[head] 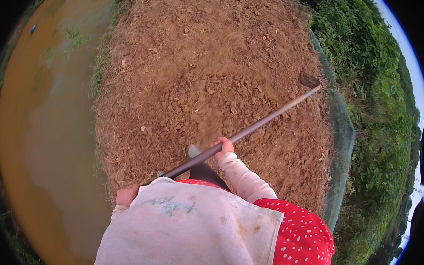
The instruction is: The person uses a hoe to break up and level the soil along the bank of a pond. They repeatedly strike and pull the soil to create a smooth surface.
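Observation:
A long-handled hoe slants across the view, its dark handle (255, 124) running from my waist up to the right. My right hand (225, 147) is closed around the middle part of the handle. At the handle's near end is my left hand (127, 195), gripping it, though a cloth partly covers the fingers and the end. The flat metal hoe blade (309, 80) is at the far right of the bare soil (214, 96), close to the green netting; whether it touches the ground is hard to tell. Loose clods lie in the middle of the soil.
Muddy water (50, 124) borders the strip on the left, beyond a grassy edge (100, 65). Green netting (341, 132) runs along the right, with dense leafy plants (379, 105) behind it. My shoe (193, 151) stands on the soil below the handle. A pale towel (200, 225) hangs over my front.

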A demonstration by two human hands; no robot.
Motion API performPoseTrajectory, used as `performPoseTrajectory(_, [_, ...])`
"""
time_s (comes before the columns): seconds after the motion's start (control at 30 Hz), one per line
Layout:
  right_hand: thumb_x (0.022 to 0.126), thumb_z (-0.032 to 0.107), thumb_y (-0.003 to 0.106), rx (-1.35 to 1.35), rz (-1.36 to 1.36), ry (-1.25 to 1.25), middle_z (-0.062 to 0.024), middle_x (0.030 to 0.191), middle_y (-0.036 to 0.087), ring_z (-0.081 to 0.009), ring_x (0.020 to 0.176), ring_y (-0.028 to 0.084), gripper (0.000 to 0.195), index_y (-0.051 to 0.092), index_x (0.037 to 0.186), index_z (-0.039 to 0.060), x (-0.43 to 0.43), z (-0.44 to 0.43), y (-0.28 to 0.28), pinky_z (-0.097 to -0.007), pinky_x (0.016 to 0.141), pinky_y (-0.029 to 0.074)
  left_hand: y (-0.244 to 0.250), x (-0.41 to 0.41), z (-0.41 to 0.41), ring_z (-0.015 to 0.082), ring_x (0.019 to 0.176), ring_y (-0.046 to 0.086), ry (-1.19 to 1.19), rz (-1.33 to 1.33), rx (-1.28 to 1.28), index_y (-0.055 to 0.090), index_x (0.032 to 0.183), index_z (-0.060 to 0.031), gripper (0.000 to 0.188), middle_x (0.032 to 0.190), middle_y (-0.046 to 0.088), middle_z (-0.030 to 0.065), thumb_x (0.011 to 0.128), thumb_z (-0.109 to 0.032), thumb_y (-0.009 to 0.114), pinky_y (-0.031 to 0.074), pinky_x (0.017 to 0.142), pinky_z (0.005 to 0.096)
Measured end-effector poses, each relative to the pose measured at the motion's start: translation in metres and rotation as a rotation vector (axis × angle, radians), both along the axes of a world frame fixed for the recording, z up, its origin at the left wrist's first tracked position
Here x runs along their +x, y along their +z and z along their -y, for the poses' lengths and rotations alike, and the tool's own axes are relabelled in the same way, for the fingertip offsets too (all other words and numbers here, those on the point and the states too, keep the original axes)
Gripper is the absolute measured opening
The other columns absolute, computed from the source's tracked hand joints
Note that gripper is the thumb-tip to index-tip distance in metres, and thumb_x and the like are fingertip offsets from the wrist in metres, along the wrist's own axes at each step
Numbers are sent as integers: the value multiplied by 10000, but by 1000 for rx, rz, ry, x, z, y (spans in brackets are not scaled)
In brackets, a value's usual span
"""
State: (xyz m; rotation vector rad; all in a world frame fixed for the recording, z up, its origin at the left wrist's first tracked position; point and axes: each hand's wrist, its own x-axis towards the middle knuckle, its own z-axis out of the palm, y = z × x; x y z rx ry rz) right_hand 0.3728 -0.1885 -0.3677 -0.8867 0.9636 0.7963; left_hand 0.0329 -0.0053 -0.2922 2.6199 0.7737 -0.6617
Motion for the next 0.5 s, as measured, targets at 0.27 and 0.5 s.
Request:
performPoseTrajectory(0.27, [710,96,517,-63,56,52,-82,578,423,-216,521,448,117,420,741,38,17,-11,-51,-352,481,408,47,26,2,326,573,532,-5,-92,-99,453,762,-92,181,597,537,144,691,-257,432,399,502,423])
performPoseTrajectory(0.5, [699,34,504,8,-190,145,-99,575,444,-227,506,468,81,429,728,25,-82,-22,-87,-358,486,428,86,-19,1,316,600,544,135,-232,-65,511,683,-74,221,592,544,148,640,-291,502,413,545,419])
